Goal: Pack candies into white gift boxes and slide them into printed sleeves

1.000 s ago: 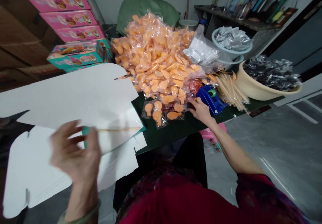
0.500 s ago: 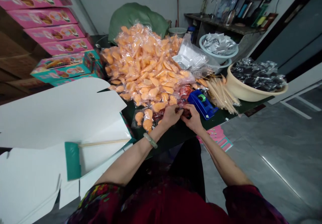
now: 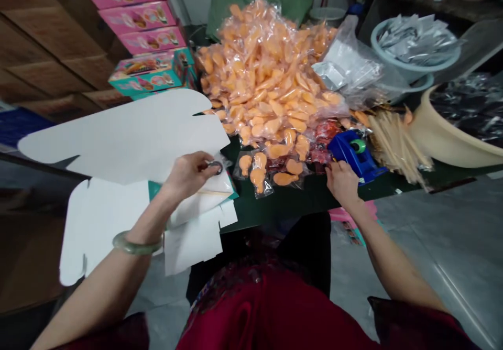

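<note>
My left hand [image 3: 189, 174], a pale green bangle on its wrist, is above the open white box [image 3: 145, 145]. Its fingers pinch a small dark round piece [image 3: 215, 167] in clear wrap. My right hand [image 3: 342, 183] is at the front of the blue tape dispenser [image 3: 356, 156], fingers closed together beside some small red packets [image 3: 320, 155]; what they hold, if anything, is hidden. Between the hands lie several wrapped orange drumstick-shaped pieces [image 3: 258, 173] at the table's front. A thin wooden stick [image 3: 214, 192] shows inside the box.
Behind is a large heap of wrapped orange pieces [image 3: 267, 77]. At right are wooden sticks [image 3: 396, 140], a cream basin [image 3: 444, 130] of dark packets and a light blue basin [image 3: 416, 67] of silver packets. Pink boxes [image 3: 137, 20] and brown cartons [image 3: 47, 46] are stacked at left.
My hands were together near the red packets. My left hand has moved left over the white box with the dark round piece; my right hand stays by the dispenser. The view has shifted left.
</note>
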`<action>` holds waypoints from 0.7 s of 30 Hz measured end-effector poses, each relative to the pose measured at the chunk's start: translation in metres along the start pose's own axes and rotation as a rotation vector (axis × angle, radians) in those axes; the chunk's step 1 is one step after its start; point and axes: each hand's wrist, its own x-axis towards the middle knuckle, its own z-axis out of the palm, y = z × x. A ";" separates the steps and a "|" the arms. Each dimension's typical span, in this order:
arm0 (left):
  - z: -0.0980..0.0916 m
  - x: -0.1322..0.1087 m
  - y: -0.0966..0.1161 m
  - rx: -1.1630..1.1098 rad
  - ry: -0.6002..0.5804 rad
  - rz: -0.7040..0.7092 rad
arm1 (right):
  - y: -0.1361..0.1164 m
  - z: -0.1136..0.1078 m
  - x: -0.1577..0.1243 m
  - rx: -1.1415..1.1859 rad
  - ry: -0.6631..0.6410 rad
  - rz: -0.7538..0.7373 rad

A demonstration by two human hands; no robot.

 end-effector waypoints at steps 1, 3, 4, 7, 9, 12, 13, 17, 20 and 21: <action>-0.008 0.001 -0.015 0.105 -0.026 -0.034 | -0.002 0.000 0.003 0.010 0.015 0.020; -0.011 0.005 -0.038 0.210 -0.191 -0.065 | -0.008 -0.003 0.010 0.040 0.046 0.059; -0.008 0.006 -0.044 0.230 -0.290 -0.059 | -0.011 -0.006 0.014 0.056 0.060 0.080; 0.003 0.004 -0.040 0.406 -0.396 0.002 | -0.018 -0.019 0.022 0.061 0.053 0.172; 0.004 -0.003 -0.025 0.664 -0.274 0.034 | -0.021 -0.028 0.024 0.002 0.005 0.229; 0.003 -0.010 0.007 0.867 -0.179 0.147 | -0.026 -0.036 0.024 -0.129 -0.139 0.250; 0.009 -0.009 0.019 0.840 -0.212 0.247 | -0.029 -0.036 0.023 -0.157 -0.198 0.241; 0.078 0.016 0.069 0.474 -0.466 0.787 | -0.048 -0.035 0.019 -0.132 -0.332 0.085; 0.154 0.048 0.101 0.350 -0.583 0.866 | -0.057 -0.030 0.014 -0.029 -0.310 -0.125; 0.176 0.058 0.109 0.375 -0.618 0.882 | -0.056 -0.027 0.011 0.006 -0.291 -0.176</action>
